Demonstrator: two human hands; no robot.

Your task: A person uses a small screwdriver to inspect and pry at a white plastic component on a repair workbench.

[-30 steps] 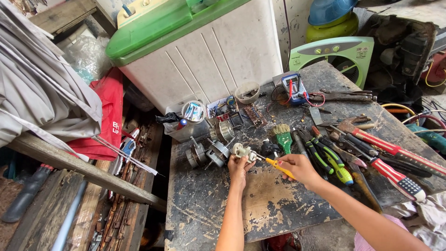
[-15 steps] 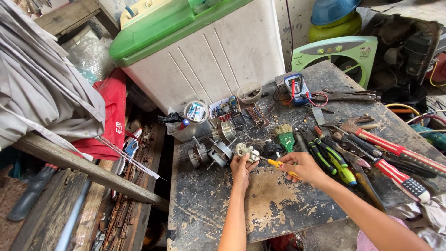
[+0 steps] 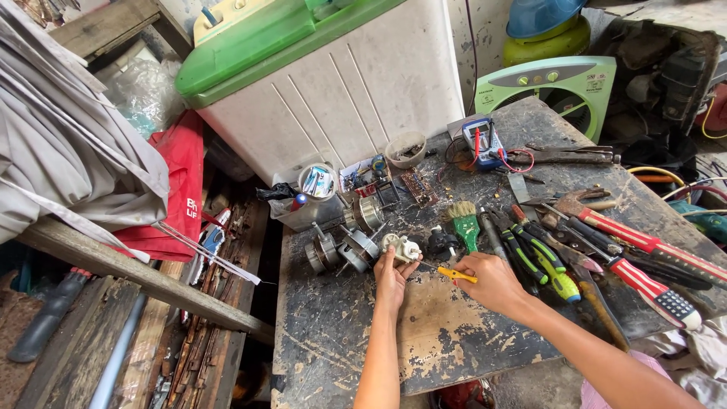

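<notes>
The left hand (image 3: 391,279) has its fingers closed around a small cream-coloured part (image 3: 401,247), holding it just above the worn workbench (image 3: 341,333). The right hand (image 3: 492,282), at three o'clock from it, grips a yellow-handled screwdriver (image 3: 457,274) whose tip points at nine o'clock toward the part. At nine o'clock from the part lie round metal motor pieces (image 3: 341,250). At one o'clock lies a green-handled brush (image 3: 464,222), and at three o'clock a row of pliers and screwdrivers (image 3: 606,250) with red and green handles. Farther off at one o'clock sits a meter (image 3: 483,142), and at twelve o'clock a white washing machine (image 3: 341,91) with a green lid
</notes>
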